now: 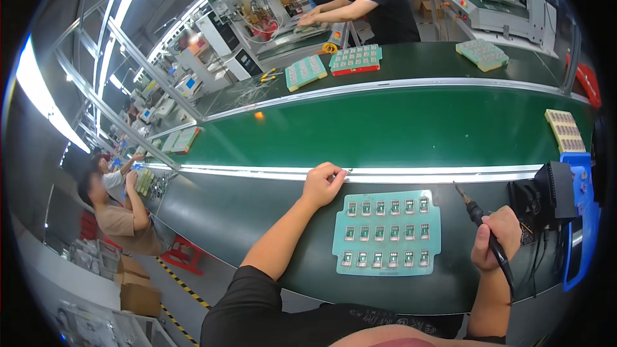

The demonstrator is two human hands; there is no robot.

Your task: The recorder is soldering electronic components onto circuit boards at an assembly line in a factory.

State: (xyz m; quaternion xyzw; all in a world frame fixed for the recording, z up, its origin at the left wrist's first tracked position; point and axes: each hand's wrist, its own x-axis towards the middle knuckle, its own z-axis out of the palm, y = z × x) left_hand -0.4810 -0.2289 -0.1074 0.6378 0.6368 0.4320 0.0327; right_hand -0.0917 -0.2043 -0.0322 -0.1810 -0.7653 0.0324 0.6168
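Note:
My right hand (499, 238) grips a soldering iron (474, 211), its tip pointing up and away from me, right of the tray. My left hand (323, 185) rests at the metal rail with its fingers pinched together. A tiny pale bit shows at its fingertips, too small to name. Between my hands a light green tray (387, 216) lies flat on the dark bench. Rows of small green circuit boards (394, 232) with silvery frames sit in it. Neither hand touches the tray.
A green conveyor belt (385, 125) runs behind the metal rail (443, 173). On the right stand a black box-shaped unit (555, 194), a blue tray (581, 186) and a yellowish tray (564, 130). More filled trays (355, 58) lie beyond the belt. Co-workers work behind and at left.

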